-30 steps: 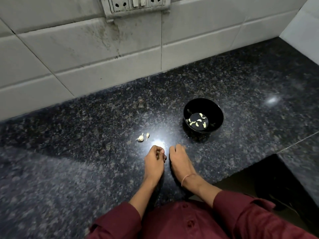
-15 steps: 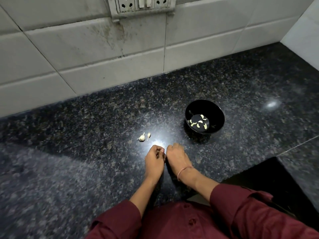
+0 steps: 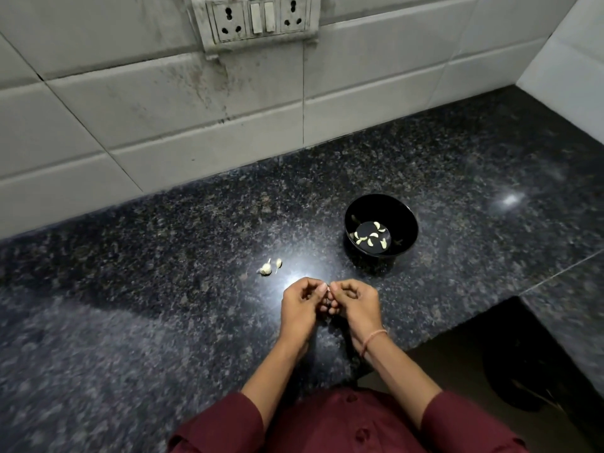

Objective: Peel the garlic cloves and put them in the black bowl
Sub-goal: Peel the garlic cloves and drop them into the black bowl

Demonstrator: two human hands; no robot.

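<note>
The black bowl stands on the dark granite counter and holds several peeled garlic cloves. Two unpeeled cloves lie on the counter to the bowl's left. In front of them my left hand and my right hand meet fingertip to fingertip, fingers curled, pinching a small pale garlic clove between them. Most of that clove is hidden by the fingers.
A tiled wall with a socket and switch panel backs the counter. The counter's front edge steps back at the right, over a dark gap. A side wall closes the far right corner.
Both hands have lifted off the counter and turned inward, fingertips now meeting around the clove. The camera has tilted up, showing more of the wall.
</note>
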